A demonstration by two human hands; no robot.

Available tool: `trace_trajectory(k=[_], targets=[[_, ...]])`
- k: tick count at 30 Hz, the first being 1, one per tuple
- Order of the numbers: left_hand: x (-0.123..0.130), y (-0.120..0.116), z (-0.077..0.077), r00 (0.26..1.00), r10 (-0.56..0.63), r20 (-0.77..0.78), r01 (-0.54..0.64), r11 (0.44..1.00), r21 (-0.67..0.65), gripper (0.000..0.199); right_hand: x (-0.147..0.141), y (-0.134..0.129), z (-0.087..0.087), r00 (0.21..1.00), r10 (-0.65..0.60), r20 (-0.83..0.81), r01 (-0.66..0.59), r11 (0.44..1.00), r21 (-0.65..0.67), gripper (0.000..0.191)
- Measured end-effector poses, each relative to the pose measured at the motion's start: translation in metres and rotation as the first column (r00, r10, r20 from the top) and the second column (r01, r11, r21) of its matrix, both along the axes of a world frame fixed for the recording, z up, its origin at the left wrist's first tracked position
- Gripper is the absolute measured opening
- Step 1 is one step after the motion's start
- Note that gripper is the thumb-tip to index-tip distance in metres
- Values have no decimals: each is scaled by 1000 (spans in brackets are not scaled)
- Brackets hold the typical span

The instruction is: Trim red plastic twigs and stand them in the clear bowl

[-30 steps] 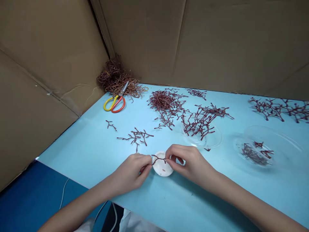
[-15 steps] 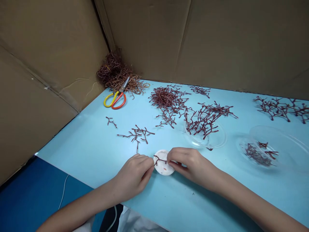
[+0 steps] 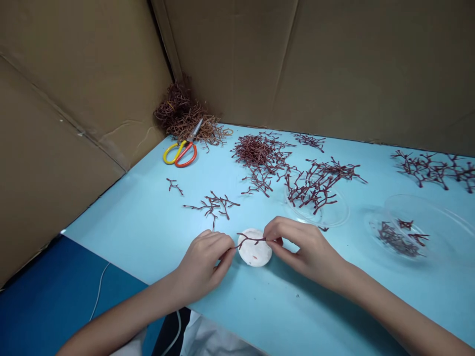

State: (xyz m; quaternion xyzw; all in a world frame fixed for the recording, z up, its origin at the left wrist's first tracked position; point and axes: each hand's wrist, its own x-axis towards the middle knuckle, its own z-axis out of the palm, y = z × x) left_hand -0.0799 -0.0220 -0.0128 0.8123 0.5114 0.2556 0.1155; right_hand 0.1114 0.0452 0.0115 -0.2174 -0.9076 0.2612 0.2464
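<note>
Left to right at the grip: my left hand (image 3: 203,264) has thumb and fingers closed on the thin end of a dark red branching twig (image 3: 251,240). The fingers hide the contact, so the hold looks firm, but I can't confirm it. The twig crosses just above a round white disc (image 3: 254,250); whether it touches the disc I cannot tell. My right hand (image 3: 308,249) pinches the other end between thumb and forefinger, tightly closed, with the remaining fingers curled under.

Handling, my judgement: very light, thin and fairly stiff, probably brittle at the forks. Safest hold is on the thicker main stem beside a fork, not the fine tips.

Against the frame a second ago, the right grip sits further out along the twig, more of it shows between my hands, and its arch looks flatter.

Beyond the grip, far left: a tangled heap of brown-red strands (image 3: 183,116) in the corner of a brown cardboard wall (image 3: 92,89), with yellow-and-orange-handled scissors (image 3: 180,152) just beside it. Ahead on the pale blue tabletop (image 3: 129,217): a small Y-shaped sprig (image 3: 173,185), a wider branched sprig (image 3: 211,203) and a dense pile of dark red twigs (image 3: 260,151). Ahead right: a clear plastic dish (image 3: 336,212) with twigs over it, then a second clear plastic dish (image 3: 438,217) holding a few.
</note>
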Motion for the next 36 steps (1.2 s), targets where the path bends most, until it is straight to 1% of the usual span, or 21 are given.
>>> trace_trajectory(k=[5, 7, 8, 9, 11, 13, 14, 15, 16, 17, 20, 24, 27, 30, 33, 36], targets=[[2, 1, -4, 999, -49, -12, 50, 996, 72, 21, 2, -1, -2, 1000, 14, 19, -14, 1000, 17, 14], [2, 0, -2, 998, -60, 15, 58, 996, 63, 20, 3, -1, -1, 1000, 7, -5, -7, 999, 35, 11], [2, -1, 0, 997, -55, 46, 53, 998, 35, 20, 4, -2, 0, 1000, 5, -17, -5, 999, 45, 11], [2, -1, 1, 995, -44, 92, 46, 999, -18, 19, 5, -2, 0, 1000, 10, -23, -8, 998, 58, 12], [3, -2, 5, 975, -2, 220, 45, 981, -191, 17, 8, -4, 1, 999, 37, -15, -36, 994, 99, 15], [3, -1, 8, 937, 60, 345, 79, 923, -376, 17, 10, -7, 2, 998, 55, 14, -57, 986, 157, 16], [4, -1, 8, 916, 91, 391, 98, 894, -437, 17, 11, -8, 2, 998, 51, 27, -55, 980, 189, 17], [4, 0, 8, 898, 114, 424, 111, 875, -471, 16, 12, -9, 2, 999, 36, 35, -43, 975, 217, 19], [4, 1, 8, 886, 130, 445, 114, 869, -481, 14, 12, -9, 3, 999, 15, 37, -23, 971, 238, 20], [4, 1, 7, 878, 140, 459, 108, 874, -474, 13, 12, -10, 4, 999, -6, 34, -2, 968, 252, 20], [3, 2, 4, 878, 130, 460, 74, 914, -399, 11, 12, -10, 9, 998, -60, 21, 52, 964, 260, 18], [5, -1, -1, 926, 62, 371, 53, 955, -292, 12, 7, -11, 11, 994, -102, 30, 92, 965, 247, 18], [6, -3, -3, 952, 47, 302, 15, 980, -200, 17, 2, -12, 9, 991, -117, 58, 100, 967, 236, 23], [7, -4, -3, 966, 44, 256, -14, 993, -116, 18, -1, -12, 7, 987, -131, 89, 109, 971, 215, 26], [8, -5, -4, 976, 10, 216, -5, 1000, -26, 18, -2, -11, 4, 986, -121, 116, 96, 976, 196, 27], [9, -5, -9, 989, -23, 148, 6, 994, 111, 20, -3, -10, 1, 986, -106, 127, 76, 973, 219, 27]])
